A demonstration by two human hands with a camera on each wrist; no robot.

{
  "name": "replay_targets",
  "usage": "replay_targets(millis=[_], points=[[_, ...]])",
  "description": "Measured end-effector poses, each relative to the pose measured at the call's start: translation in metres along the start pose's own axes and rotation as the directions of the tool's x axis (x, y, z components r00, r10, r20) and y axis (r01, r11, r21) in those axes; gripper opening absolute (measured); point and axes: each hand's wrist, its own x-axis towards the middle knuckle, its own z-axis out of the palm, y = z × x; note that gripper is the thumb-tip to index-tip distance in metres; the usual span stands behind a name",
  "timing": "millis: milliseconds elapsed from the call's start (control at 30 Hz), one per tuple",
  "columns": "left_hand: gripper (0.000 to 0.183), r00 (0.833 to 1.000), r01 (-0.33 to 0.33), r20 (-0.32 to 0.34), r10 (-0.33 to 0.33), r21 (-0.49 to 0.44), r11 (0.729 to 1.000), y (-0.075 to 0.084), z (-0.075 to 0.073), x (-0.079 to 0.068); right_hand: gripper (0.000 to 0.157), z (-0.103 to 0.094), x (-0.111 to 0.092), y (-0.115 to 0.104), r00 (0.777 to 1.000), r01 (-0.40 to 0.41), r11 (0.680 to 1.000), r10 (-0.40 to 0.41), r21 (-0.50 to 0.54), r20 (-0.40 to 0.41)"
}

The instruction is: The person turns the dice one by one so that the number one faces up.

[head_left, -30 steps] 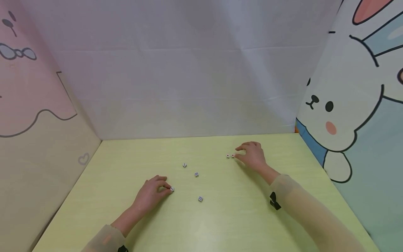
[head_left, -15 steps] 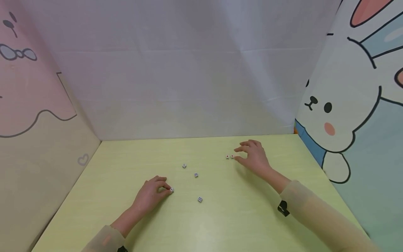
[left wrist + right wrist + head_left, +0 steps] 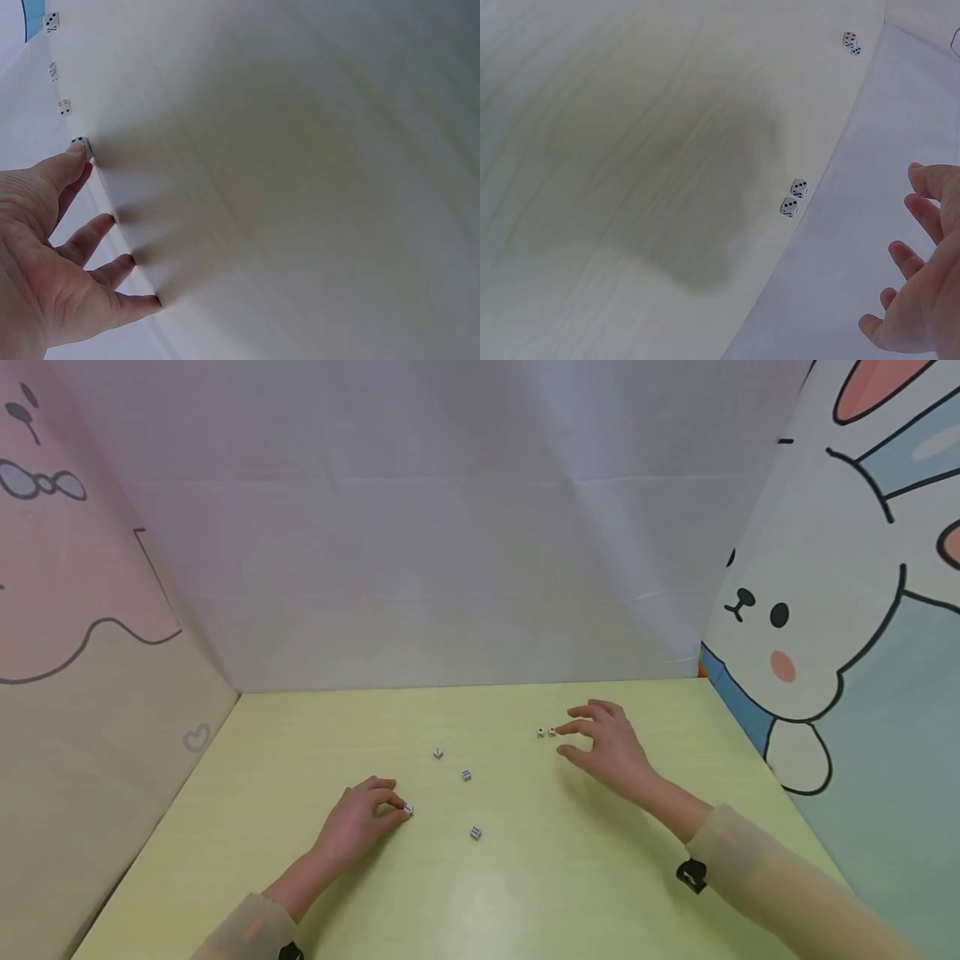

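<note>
My left hand (image 3: pixel 358 822) pinches a small white die (image 3: pixel 408 810) between thumb and index finger at the left middle of the table. In the left wrist view, that die (image 3: pixel 86 148) shows past the thumb, while the other fingertips reach down to the tabletop. At the back right, my right hand (image 3: pixel 606 743) hovers with its fingers spread and nothing in them. Just left of its fingertips, two white dice (image 3: pixel 541 732) sit side by side on the table. The right wrist view has this pair (image 3: pixel 799 187) apart from the fingers.
Three more dice lie loose mid-table: one toward the back (image 3: pixel 438 752), another slightly right of it (image 3: pixel 467 775), and a third nearer the front (image 3: pixel 476 832). A pale wooden tabletop (image 3: pixel 525 893) meets a white cloth backdrop (image 3: pixel 420 568). Cartoon-printed panels (image 3: pixel 810 652) flank it.
My right hand has drawn back from the pair of dice, its thumb and fingers spreading wider. The left hand keeps its place with its die.
</note>
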Motion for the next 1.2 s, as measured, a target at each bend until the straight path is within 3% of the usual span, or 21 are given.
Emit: replay_targets(millis=[567,1200], points=[[0.006,1.0,-0.003,0.005,0.003,-0.01,1.0,0.0,-0.001,0.001,0.017,0.019,-0.019,-0.022,0.995,0.09,0.996,-0.091,0.015,0.029],[0.01,1.0,-0.007,0.006,0.007,0.003,1.0,0.001,-0.001,0.001,0.007,0.071,-0.039,-0.056,0.963,0.179,0.984,-0.171,-0.021,0.207]])
